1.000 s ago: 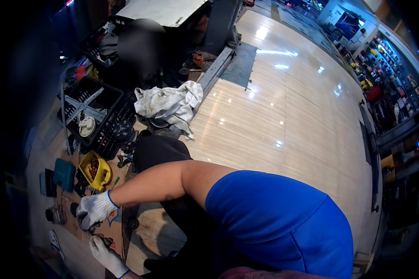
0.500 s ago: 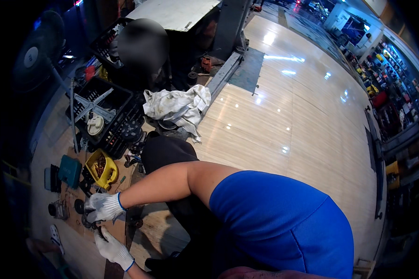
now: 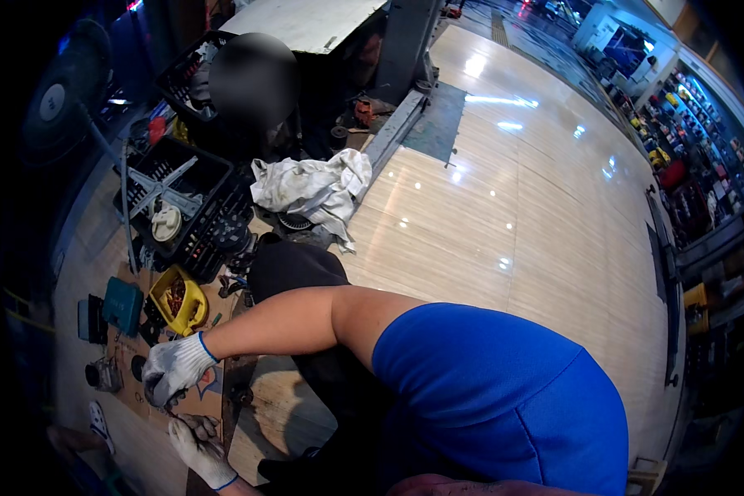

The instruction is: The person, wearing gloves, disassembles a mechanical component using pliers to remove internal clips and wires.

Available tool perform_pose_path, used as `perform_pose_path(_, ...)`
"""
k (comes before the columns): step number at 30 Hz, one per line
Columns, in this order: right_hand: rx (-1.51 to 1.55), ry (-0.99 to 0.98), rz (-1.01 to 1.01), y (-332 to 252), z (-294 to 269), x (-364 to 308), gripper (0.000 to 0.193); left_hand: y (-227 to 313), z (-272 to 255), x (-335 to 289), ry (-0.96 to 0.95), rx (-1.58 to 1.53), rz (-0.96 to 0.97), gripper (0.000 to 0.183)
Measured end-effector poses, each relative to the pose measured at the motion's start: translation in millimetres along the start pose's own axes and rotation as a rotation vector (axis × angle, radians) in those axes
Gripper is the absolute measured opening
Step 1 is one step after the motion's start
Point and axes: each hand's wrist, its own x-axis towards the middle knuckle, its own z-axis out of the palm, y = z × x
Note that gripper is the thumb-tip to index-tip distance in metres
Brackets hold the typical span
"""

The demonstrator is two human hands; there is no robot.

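My right hand [image 3: 174, 370], in a white knit glove soiled grey, reaches in from the upper side with its fingers bent down and pinched together. What they hold is too small to make out. Just below it my left hand [image 3: 200, 453], gloved too, is closed around a dark grey metal part [image 3: 203, 426], partly hidden by the fingers. The fingertips of both hands nearly meet over a cardboard sheet [image 3: 209, 403]. Beside the right hand lies a round black piece [image 3: 138, 365]. A cut-open yellow jug [image 3: 195, 312] with small brownish parts inside stands above that hand.
A teal case [image 3: 123, 306] and a metal cylindrical part [image 3: 103, 374] lie left of the hands. Farther off are a black crate [image 3: 221, 171] with a white cross-shaped piece, a crumpled white cloth [image 3: 310, 186], a fan [image 3: 54, 101] and a person [image 3: 252, 83]. Another person's shoe [image 3: 99, 423] shows at lower left.
The right hand has turned, its fingers now pointing down toward the left hand. The left hand's fingers have curled, and the grey part now shows in them instead of under the right hand.
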Motion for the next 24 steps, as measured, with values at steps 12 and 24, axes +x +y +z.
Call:
perform_pose_path(12,-0.170,0.148,-0.184,17,15,-4,0.023,-5,22,5,0.263,0.849,0.136,0.049)
perform_pose_path(24,-0.031,0.241,0.196,-4,22,-4,0.042,-12,9,7,0.427,1.543,0.411,0.048)
